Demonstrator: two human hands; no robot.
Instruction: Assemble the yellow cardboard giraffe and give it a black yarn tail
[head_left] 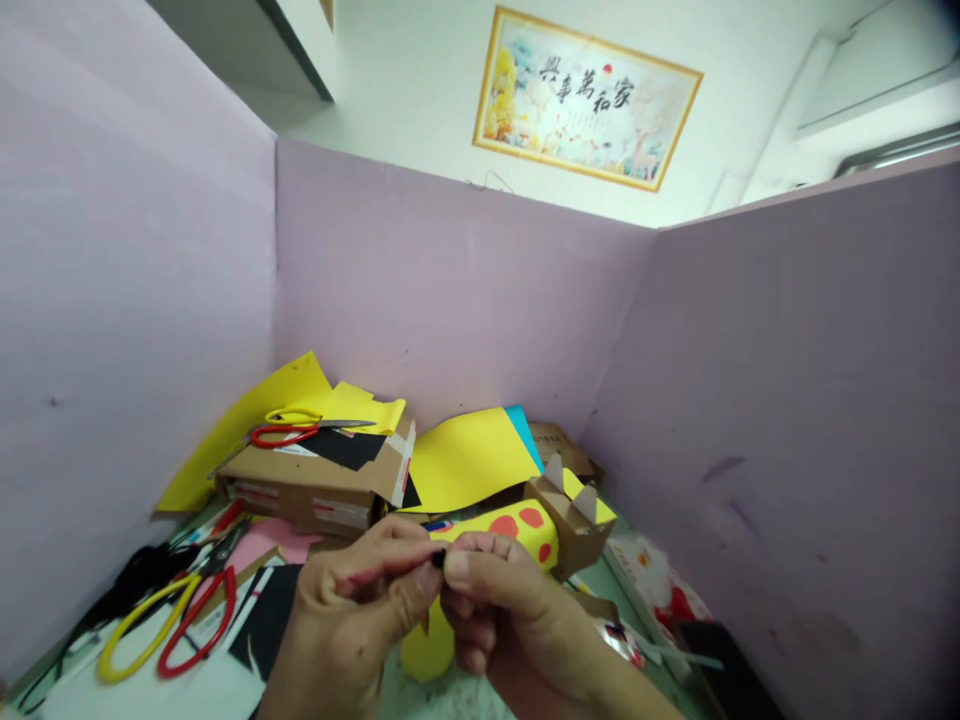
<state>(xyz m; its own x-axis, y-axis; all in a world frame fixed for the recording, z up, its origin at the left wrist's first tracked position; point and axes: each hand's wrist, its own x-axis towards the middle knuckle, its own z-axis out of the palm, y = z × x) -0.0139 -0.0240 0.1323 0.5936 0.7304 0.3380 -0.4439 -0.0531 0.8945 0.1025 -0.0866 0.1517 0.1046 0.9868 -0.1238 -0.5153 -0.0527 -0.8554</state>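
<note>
My left hand point(352, 615) and my right hand point(502, 610) meet at the fingertips low in the view, both pinched on a tiny black piece point(438, 558). Just behind them lies a yellow paper-covered roll with red spots point(517, 527), ending in a small brown cardboard head with two ears point(574, 515). The roll's lower yellow part point(427, 650) shows beneath my fingers; whether either hand also grips it is hidden.
A flat cardboard box point(315, 485) at the left carries red-and-yellow scissors point(296, 428). Larger scissors with yellow and red handles point(169, 620) lie at the front left. Yellow paper sheets point(469, 460), black and pink scraps lie around. Lilac partition walls point(450, 290) enclose the table.
</note>
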